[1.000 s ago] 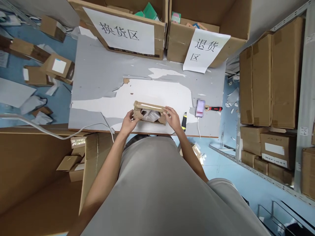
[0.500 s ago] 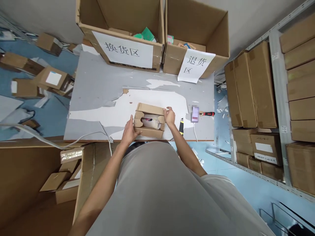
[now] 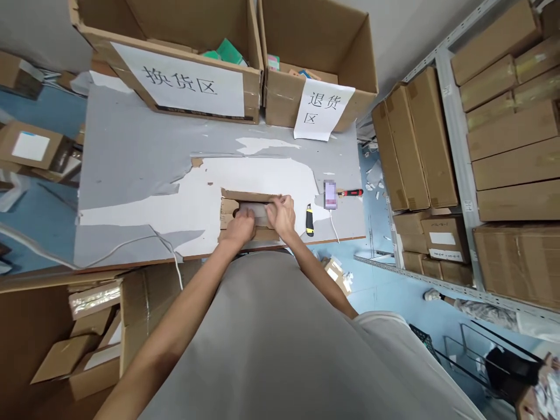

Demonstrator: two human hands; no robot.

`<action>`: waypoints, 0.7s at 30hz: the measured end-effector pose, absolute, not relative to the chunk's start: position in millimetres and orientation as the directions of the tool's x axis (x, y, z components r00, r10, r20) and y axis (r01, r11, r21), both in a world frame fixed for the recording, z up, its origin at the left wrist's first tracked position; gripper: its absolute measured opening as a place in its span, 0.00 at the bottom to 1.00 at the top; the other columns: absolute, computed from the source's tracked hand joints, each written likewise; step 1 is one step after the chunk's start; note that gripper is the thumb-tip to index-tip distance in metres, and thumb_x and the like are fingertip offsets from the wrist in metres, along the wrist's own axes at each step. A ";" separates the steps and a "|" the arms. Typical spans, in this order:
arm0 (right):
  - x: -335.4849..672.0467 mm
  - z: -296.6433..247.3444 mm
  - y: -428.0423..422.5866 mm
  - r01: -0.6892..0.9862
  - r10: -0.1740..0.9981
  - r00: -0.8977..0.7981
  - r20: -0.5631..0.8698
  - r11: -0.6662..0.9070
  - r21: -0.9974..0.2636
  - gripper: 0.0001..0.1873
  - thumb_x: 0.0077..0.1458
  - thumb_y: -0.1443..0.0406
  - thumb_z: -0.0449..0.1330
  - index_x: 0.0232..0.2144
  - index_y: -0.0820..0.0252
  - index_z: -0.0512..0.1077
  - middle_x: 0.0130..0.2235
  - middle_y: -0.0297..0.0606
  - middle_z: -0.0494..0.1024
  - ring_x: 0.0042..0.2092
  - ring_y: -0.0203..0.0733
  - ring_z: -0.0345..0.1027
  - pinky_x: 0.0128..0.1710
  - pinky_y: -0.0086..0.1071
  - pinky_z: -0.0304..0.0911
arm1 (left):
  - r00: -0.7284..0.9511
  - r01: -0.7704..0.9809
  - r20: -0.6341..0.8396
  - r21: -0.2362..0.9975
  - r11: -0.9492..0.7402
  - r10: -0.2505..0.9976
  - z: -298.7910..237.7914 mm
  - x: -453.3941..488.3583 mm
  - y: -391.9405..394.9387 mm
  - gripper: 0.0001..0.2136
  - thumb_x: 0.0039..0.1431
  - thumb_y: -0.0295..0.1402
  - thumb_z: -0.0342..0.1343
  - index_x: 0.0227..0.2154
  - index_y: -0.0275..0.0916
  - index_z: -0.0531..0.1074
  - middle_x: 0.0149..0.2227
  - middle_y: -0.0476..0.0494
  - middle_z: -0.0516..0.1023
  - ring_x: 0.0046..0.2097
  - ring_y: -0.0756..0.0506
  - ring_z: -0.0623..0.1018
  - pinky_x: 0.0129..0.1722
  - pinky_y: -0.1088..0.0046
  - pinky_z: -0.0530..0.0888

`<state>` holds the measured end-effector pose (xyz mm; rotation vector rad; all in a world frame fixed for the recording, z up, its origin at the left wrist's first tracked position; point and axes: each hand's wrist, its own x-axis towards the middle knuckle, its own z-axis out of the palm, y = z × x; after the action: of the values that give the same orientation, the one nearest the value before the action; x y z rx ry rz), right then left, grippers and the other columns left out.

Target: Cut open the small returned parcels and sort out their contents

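A small open cardboard box lies on the worktable, close to my body. In it is an item in translucent plastic wrapping, mostly covered by my hands. My left hand reaches over the box's near edge, its curled fingers on the wrapping. At the box's right end, my right hand has its fingers bent and pinched on the wrapping. What the wrapping contains is hidden. To the right of that hand lies a yellow-and-black utility knife.
A phone on a white cable and a red-and-black handled tool lie at the right. Two large cartons with paper signs line the back. Shelves of boxes stand right. Another person's leg shows beyond.
Both hands have moved from the box's outer ends in over its opening, onto the wrapped item. The camera view has shifted, so the scene appears further left.
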<state>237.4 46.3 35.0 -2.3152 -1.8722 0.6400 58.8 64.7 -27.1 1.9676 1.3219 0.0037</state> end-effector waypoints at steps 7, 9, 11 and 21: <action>221.9 35.3 34.7 0.989 0.855 -0.038 -0.518 -0.041 -0.142 0.25 0.84 0.65 0.53 0.75 0.57 0.76 0.58 0.52 0.89 0.60 0.58 0.83 0.64 0.50 0.76 | 0.411 0.804 -0.295 0.563 -0.190 0.863 -13.4 27.8 56.1 0.30 0.70 0.32 0.53 0.72 0.28 0.76 0.78 0.11 0.68 0.75 0.15 0.73 0.72 0.31 0.74; 222.8 35.0 37.3 0.991 0.825 -0.064 -0.561 -0.013 -0.133 0.29 0.83 0.68 0.52 0.78 0.54 0.73 0.57 0.51 0.91 0.58 0.56 0.85 0.62 0.49 0.76 | 0.403 0.792 -0.269 0.582 -0.186 0.875 -6.9 17.9 53.1 0.30 0.71 0.34 0.53 0.73 0.30 0.75 0.81 0.14 0.66 0.76 0.16 0.72 0.73 0.32 0.74; 222.6 35.1 39.2 0.991 0.807 -0.080 -0.585 0.001 -0.135 0.31 0.81 0.70 0.52 0.80 0.52 0.70 0.56 0.50 0.92 0.57 0.54 0.87 0.62 0.49 0.75 | 0.388 0.780 -0.258 0.603 -0.166 0.885 -1.1 8.7 51.4 0.30 0.72 0.36 0.55 0.74 0.33 0.75 0.83 0.18 0.64 0.77 0.17 0.71 0.74 0.32 0.73; 243.9 57.3 12.7 0.975 0.817 0.124 -0.563 -0.205 -0.082 0.37 0.83 0.62 0.55 0.86 0.64 0.56 0.59 0.61 0.89 0.61 0.63 0.87 0.61 0.48 0.78 | 0.320 0.778 -0.255 0.620 -0.099 0.913 8.0 -22.1 57.5 0.30 0.72 0.38 0.56 0.74 0.38 0.76 0.86 0.28 0.60 0.78 0.16 0.69 0.76 0.29 0.67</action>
<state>243.9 12.7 57.3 -2.5641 -2.1371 0.8889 -22.1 57.5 8.0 1.9077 1.4926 0.2521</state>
